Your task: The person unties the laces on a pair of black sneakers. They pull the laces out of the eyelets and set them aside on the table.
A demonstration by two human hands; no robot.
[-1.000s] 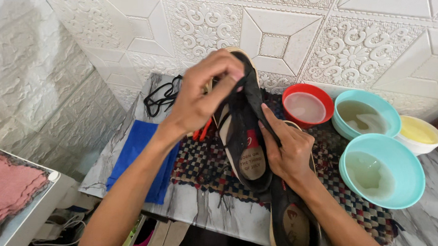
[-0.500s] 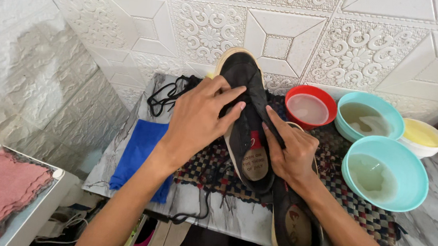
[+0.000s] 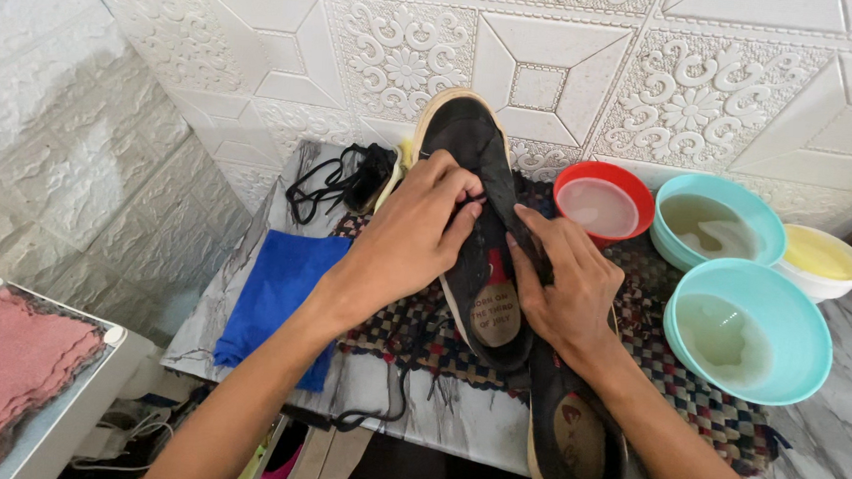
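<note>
Both hands grip the black sneaker: left hand pinching, apparently, lace; right hand steadying at 3 o'clock. Removed black laces at 10 o'clock; second sneaker untouched.

White embossed wall panels behind; marbled tabletop; white side stand at left.

We are looking at a home corner serving as a shoe-washing spot. Embossed white wall panels are backing a marble-patterned tabletop, on which a woven checkered mat is lying. Plastic bowls of water, red and turquoise, are standing beside a black shoe, while a blue cloth and loose black laces are lying to the left. A pink towel is resting on a small stand.
</note>
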